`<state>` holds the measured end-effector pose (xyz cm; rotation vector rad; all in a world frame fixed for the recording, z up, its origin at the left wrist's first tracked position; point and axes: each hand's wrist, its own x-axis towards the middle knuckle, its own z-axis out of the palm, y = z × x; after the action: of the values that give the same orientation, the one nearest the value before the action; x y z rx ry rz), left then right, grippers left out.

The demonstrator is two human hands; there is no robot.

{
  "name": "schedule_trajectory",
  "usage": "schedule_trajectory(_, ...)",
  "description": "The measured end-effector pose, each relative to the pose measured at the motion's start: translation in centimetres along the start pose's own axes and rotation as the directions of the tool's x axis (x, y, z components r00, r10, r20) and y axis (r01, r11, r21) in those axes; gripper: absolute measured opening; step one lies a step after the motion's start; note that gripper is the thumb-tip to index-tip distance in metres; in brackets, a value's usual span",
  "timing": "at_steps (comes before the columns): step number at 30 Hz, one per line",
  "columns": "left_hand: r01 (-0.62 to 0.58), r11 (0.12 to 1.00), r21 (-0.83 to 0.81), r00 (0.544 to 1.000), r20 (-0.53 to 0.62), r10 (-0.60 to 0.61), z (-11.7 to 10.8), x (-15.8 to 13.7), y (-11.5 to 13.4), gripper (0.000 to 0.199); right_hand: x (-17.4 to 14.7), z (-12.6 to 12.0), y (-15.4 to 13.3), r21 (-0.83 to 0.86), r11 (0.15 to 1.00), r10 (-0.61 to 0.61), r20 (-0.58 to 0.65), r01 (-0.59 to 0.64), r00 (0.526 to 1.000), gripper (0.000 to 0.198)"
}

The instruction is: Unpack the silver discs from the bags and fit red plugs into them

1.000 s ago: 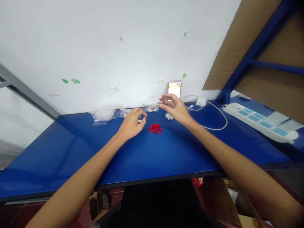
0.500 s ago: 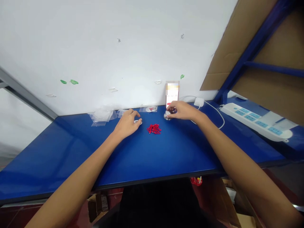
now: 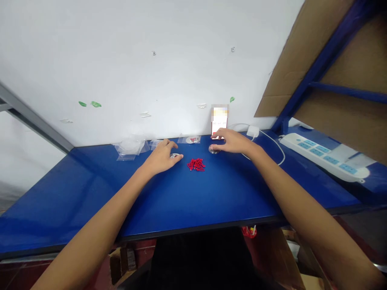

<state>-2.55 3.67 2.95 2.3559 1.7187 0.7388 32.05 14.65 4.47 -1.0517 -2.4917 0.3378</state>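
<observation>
I watched the left hand (image 3: 161,158) curve loosely over the table (image 3: 187,197), thumb parted from fingers, with a pale disc (image 3: 174,155) under it; I could not tell whether they touched. The right hand (image 3: 233,142) was half open, its thumb at the silver discs (image 3: 213,149), just nearer than the phone (image 3: 219,116); I made out nothing clasped in it; the red loops (image 3: 196,164) lay in a pile between the two; such slim pieces, I judged, were best pinched by the rim, thumb opposite fingertip, squeezed lightly and kept level; fingers needed to clear the phone.
</observation>
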Motion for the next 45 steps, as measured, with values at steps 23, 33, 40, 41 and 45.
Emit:
schedule_trajectory(23,-0.066,0.996,-0.057,0.981,0.179,0.075,-1.1,0.6,-1.8,0.031,0.0,0.1,-0.4,0.038,0.997,-0.068,0.025,0.067,0.997,0.03)
schedule_trajectory(33,-0.003,0.935,-0.354,1.0,0.019,0.01,-0.9,0.6,-0.2,0.037,-0.6,1.3,-6.3,0.148,0.969,-0.191,-0.051,0.196,0.98,0.03)
schedule_trajectory(40,-0.04,0.668,-0.743,0.999,-0.021,0.037,-1.0,0.0,3.5,0.05,-0.7,2.7,-9.1,0.295,0.93,-0.173,-0.18,0.221,0.968,0.032)
schedule_trajectory(41,-0.036,0.641,-0.767,0.999,-0.015,0.039,-1.0,-0.1,3.8,0.049,-0.8,2.8,-9.4,0.303,0.924,-0.179,-0.192,0.232,0.965,0.032)
schedule_trajectory(45,-0.028,0.589,-0.808,1.0,-0.015,0.027,-0.9,-0.3,4.6,0.052,-1.2,3.0,-10.3,0.331,0.902,-0.218,-0.208,0.278,0.954,0.036)
